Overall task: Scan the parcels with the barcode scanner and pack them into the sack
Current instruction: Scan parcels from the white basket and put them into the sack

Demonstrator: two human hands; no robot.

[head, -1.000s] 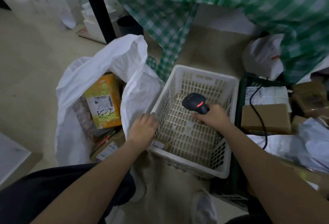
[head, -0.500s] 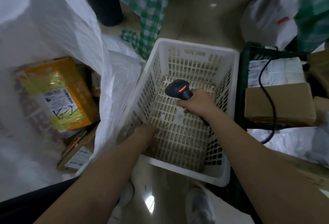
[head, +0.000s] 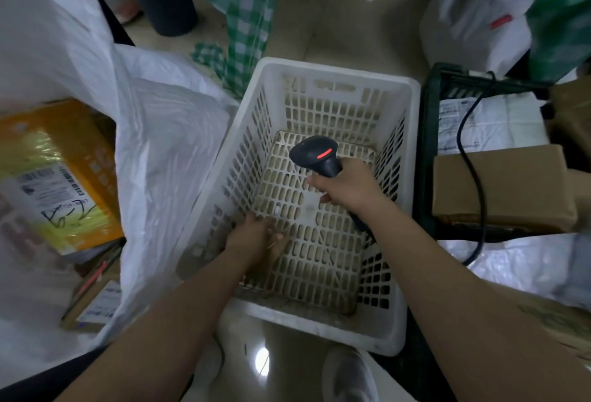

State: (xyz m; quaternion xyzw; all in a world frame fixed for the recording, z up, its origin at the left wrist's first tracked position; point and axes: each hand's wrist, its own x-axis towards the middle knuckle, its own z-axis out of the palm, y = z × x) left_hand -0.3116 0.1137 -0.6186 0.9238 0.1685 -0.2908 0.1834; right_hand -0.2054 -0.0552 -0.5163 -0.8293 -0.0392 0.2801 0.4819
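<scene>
**Inspector:** State of the hands?

**Assistant:** The right hand [head: 348,185] is wrapped round the handle of the barcode scanner [head: 316,153], its red light lit, head aimed down into the white basket [head: 332,70]. The left hand [head: 256,235] reaches to the basket floor at the near-left corner; it is blurred, so I cannot tell whether its fingers have anything.

**Inspector:** Anything left in that basket?

**Assistant:** Under and between the hands I see only the slotted floor, with a pale patch just ahead of the left hand that may be a small flat item or a stain. Judgement: this basket is cleared or nearly so.

**Inspector:** And the sack?

**Assistant:** The white sack [head: 166,152] stands open just left of the left hand. Inside lie a yellow parcel [head: 57,177] with a label and a brown box [head: 92,302] below it, so some packing looks done.

**Inspector:** Outstanding work?

**Assistant:** To the right of the right hand, a dark crate [head: 428,152] holds a cardboard box [head: 502,187] and a white labelled packet [head: 492,123], with the scanner cable [head: 473,158] draped across. Those appear unscanned; I judge a good share remains
</scene>
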